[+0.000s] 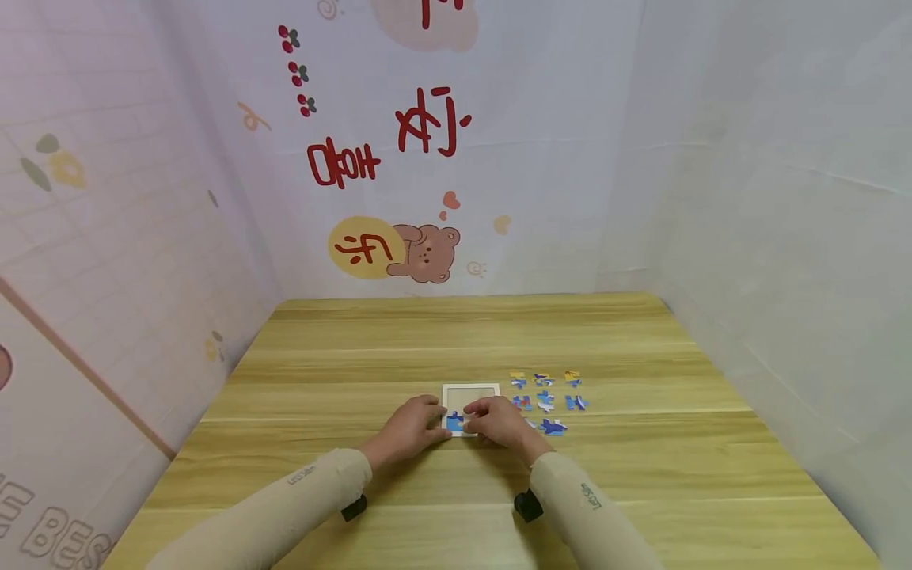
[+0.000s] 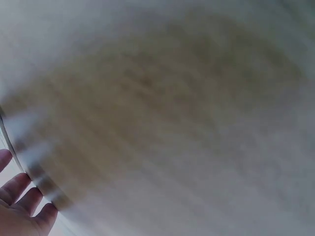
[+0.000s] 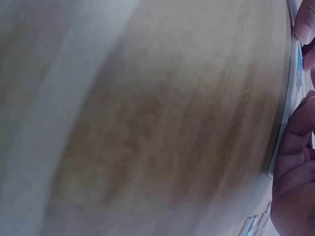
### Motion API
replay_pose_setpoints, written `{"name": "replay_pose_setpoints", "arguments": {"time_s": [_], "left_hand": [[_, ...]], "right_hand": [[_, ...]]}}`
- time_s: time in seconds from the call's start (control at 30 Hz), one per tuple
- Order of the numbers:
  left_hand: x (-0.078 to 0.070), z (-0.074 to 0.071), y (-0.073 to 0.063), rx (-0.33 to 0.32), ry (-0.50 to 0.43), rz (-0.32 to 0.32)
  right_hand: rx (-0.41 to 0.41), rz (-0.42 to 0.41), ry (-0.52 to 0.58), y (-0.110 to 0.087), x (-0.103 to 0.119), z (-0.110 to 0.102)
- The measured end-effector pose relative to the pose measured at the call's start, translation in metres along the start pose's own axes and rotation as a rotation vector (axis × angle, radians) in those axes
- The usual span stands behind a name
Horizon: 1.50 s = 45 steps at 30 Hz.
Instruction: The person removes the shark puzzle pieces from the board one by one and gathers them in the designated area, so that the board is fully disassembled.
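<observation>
A small white-rimmed puzzle tray (image 1: 472,386) lies on the wooden table. A blue jigsaw piece (image 1: 454,423) sits in its near left corner. My left hand (image 1: 412,425) holds the tray at its left side, thumb by the near corner; its fingers (image 2: 30,199) show at the edge of the left wrist view. Over the tray's near right part, my right hand (image 1: 496,422) has thumb and fingers bent together, pinching a pale puzzle piece (image 1: 466,427) beside the blue one. The fingers hide most of that piece. Only part of the right hand shows in the right wrist view.
Loose puzzle pieces (image 1: 545,400), blue, white, red and yellow, lie in rough rows right of the tray. One blue piece (image 1: 553,427) is close to the right hand. Printed white cloth (image 1: 556,198) walls the table (image 1: 342,340) at the back and sides.
</observation>
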<state>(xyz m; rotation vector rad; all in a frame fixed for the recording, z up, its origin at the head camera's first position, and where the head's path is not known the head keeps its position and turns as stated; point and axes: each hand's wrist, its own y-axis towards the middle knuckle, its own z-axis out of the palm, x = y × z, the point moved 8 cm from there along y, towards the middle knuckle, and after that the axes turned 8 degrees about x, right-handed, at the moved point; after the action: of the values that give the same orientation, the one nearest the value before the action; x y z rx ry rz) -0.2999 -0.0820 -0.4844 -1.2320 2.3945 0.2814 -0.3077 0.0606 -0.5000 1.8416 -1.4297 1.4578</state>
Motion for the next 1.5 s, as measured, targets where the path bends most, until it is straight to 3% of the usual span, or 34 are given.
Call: {"name": "replay_pose_setpoints", "arguments": {"time_s": [0.37, 0.97, 1.5], "left_hand": [[-0.001, 0.001, -0.001, -0.019, 0.006, 0.018], [0.001, 0.004, 0.001, -0.045, 0.040, 0.050], [-0.002, 0.001, -0.001, -0.044, 0.000, 0.036]], "right_hand": [[0.035, -0.002, 0.010, -0.001, 0.002, 0.005], [-0.014, -0.050, 0.062, 0.002, 0.005, 0.008], [-0.040, -0.008, 0.103, -0.003, -0.003, -0.008]]}}
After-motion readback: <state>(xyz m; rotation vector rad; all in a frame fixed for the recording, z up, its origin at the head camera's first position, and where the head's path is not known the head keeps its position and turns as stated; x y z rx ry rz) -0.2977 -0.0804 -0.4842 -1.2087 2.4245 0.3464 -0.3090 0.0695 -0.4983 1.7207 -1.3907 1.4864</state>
